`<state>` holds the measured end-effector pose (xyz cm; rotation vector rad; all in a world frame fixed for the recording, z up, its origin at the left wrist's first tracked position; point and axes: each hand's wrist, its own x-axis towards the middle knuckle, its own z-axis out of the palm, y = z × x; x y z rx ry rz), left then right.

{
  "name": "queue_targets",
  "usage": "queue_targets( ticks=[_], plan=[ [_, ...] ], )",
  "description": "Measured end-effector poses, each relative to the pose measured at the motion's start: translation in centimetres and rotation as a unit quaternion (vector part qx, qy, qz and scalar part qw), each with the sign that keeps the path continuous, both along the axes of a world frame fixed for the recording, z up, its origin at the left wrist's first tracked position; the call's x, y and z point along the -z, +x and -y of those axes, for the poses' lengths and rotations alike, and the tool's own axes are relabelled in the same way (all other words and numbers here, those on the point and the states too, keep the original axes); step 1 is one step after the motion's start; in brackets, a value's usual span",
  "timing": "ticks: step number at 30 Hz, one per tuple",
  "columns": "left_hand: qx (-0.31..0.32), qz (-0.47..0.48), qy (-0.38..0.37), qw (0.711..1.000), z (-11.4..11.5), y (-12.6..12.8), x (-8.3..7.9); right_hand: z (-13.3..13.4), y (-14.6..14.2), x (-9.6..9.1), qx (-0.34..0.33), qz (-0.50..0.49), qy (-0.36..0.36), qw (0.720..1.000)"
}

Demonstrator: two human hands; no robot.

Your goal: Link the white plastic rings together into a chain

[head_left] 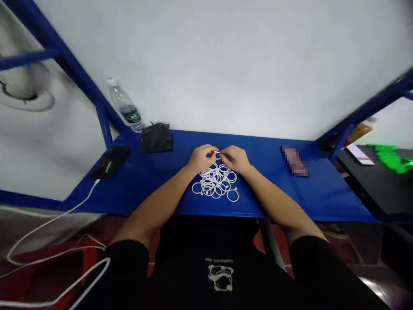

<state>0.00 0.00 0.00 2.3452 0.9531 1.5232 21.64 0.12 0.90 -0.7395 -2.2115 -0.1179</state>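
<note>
Both of my hands meet over the blue table [174,202], just behind a pile of white rings [214,181]. Each ring in the pile is a thin hoop with a small knob or eyelet on it; several overlap, and one lies a little apart at the right. My left hand [203,158] pinches a white ring [218,156] from the left side. From the right, my right hand [235,158] has its fingers closed on the same ring. The fingertips partly hide the held ring.
A clear plastic bottle [127,107] stands at the back left beside a black plastic bag [156,137]. A black device [111,162] with a white cable [80,202] lies at the left. A phone [294,161] rests at the right. Blue frame bars [103,122] flank the table.
</note>
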Motion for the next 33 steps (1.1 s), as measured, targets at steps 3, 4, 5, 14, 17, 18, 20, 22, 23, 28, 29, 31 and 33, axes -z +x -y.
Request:
queue_targets(
  ticks=[3, 4, 5, 14, 17, 18, 20, 22, 23, 28, 29, 31, 33],
  plan=[
    [-0.016, -0.01, -0.011, 1.0, 0.0, -0.1, 0.0, -0.1, -0.2, 0.3, 0.009, 0.011, -0.03, 0.999],
    [-0.019, -0.016, -0.014, 1.0, 0.1, -0.1, 0.0, -0.1, -0.2, 0.3, 0.01, 0.017, -0.039, 0.999],
    [-0.021, -0.024, -0.019, 0.999, 0.1, -0.1, -0.1, -0.1, -0.2, 0.4, 0.011, 0.025, -0.049, 0.998],
    [-0.007, -0.069, -0.044, 0.997, 0.3, -0.1, -0.4, 0.3, -0.3, 0.0, -0.013, 0.046, -0.072, 0.996],
    [0.003, -0.087, -0.051, 0.995, 0.3, -0.2, -0.5, 0.3, -0.2, 0.1, -0.012, 0.04, -0.089, 0.995],
    [0.007, -0.089, -0.052, 0.995, 0.3, -0.2, -0.5, 0.2, -0.1, 0.1, -0.007, 0.036, -0.097, 0.995],
    [0.004, -0.086, -0.061, 0.994, 0.5, -0.2, -0.5, -0.1, 0.3, 0.3, 0.015, 0.024, -0.109, 0.994],
    [-0.014, -0.08, -0.082, 0.993, 0.6, -0.2, -0.5, -0.6, 0.7, 0.5, 0.055, 0.013, -0.123, 0.991],
    [-0.024, -0.082, -0.096, 0.992, 0.6, -0.2, -0.6, -0.8, 1.0, 0.6, 0.082, 0.008, -0.132, 0.988],
    [-0.036, -0.16, -0.154, 0.974, -0.1, -0.9, -0.8, -2.2, 2.0, 0.7, 0.221, -0.001, -0.185, 0.958],
    [-0.028, -0.183, -0.159, 0.97, -0.3, -1.1, -0.8, -2.4, 2.1, 0.7, 0.235, 0.0, -0.2, 0.951],
    [-0.008, -0.228, -0.164, 0.96, -0.5, -1.4, -0.8, -2.6, 2.3, 0.8, 0.244, -0.004, -0.231, 0.942],
    [0.005, -0.259, -0.17, 0.951, -0.5, -1.6, -0.7, -2.7, 2.3, 0.8, 0.234, -0.016, -0.248, 0.94]
  ],
)
